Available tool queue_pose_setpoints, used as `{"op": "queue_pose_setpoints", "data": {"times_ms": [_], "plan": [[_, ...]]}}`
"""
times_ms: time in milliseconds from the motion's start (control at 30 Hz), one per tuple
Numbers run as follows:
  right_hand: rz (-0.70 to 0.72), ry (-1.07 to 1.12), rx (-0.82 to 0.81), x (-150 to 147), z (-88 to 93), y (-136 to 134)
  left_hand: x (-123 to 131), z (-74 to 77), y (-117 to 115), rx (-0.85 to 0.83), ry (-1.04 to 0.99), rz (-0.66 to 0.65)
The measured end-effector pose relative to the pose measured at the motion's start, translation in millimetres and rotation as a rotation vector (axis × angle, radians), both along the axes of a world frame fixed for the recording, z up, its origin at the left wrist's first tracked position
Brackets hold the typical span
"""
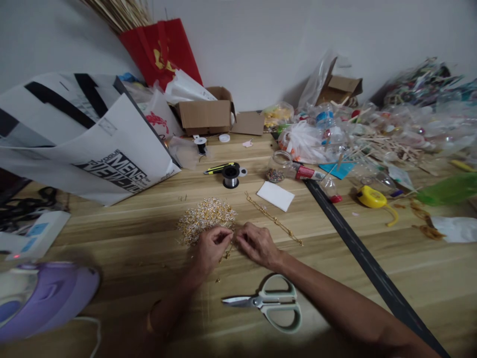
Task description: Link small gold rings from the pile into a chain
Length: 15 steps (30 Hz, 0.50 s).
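Left hand (210, 247), right hand (260, 244) pinched narrow; any held piece too small to tell; bead-like pile (208, 215) beside left hand, gold chain (276, 220) stretched beyond right, both presumably for easy reach

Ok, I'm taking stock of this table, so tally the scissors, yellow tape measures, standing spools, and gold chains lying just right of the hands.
Scissors: 1
Yellow tape measure: 1
Standing spools, silver spool and black spool: 2
Gold chain: 1
Total: 5
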State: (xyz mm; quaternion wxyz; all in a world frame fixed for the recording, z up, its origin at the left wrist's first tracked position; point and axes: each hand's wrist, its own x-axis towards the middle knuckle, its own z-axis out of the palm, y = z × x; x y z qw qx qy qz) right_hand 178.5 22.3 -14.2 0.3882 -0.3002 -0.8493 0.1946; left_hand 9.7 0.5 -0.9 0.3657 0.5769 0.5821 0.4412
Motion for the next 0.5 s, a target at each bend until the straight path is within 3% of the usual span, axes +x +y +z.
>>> {"op": "queue_pose_setpoints", "data": {"times_ms": [500], "plan": [[-0.011, -0.013, -0.002, -0.1, -2.3, 0.6, 0.4, 4.0, -0.9, 0.002, 0.008, -0.018]]}}
